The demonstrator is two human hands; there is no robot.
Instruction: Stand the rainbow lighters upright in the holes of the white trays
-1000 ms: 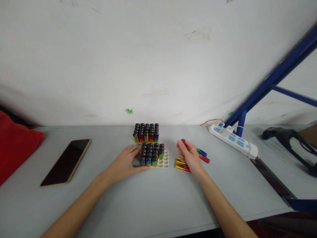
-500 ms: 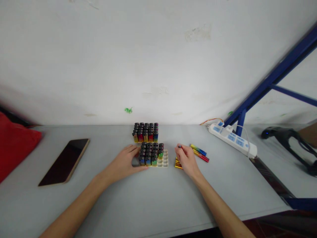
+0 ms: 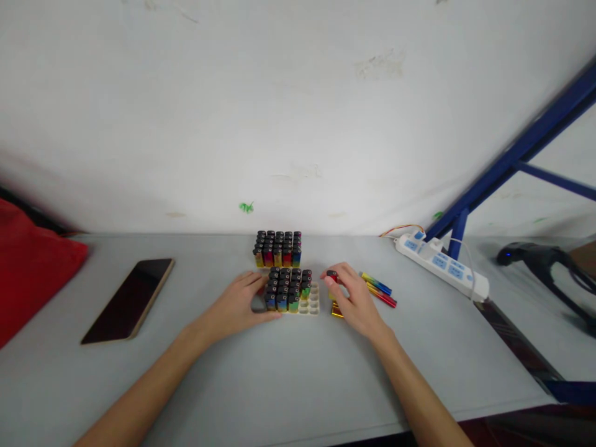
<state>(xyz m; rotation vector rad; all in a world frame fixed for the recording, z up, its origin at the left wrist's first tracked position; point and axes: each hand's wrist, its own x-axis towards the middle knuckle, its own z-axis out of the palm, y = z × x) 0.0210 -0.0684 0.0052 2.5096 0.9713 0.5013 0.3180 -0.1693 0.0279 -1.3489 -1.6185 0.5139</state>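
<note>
A white tray [image 3: 313, 305] with round-cornered slots stands in front of me, its left part filled with upright black-topped lighters [image 3: 282, 288]. Bare slots show along its right side. My left hand [image 3: 242, 300] is curved around the tray's left end, thumb at the front corner and fingers behind. Just right of the tray, my right hand [image 3: 352, 297] grips a single lighter [image 3: 332, 276] upright between thumb and fingers. Under that hand lie gold lighters [image 3: 337, 310], partly hidden. Beyond it, several blue, yellow and red lighters [image 3: 379, 290] lie flat on the table.
Behind the tray stands a second block of upright lighters [image 3: 278, 249]. A dark phone [image 3: 130, 301] and a red cloth-like item [image 3: 32, 267] are on the left. A power strip [image 3: 442, 264], blue metal frame [image 3: 507, 149] and black device [image 3: 542, 264] occupy the right.
My right hand has lifted a lighter from the loose ones and turned it upright, moving slightly towards the tray. My left hand keeps its place at the tray.
</note>
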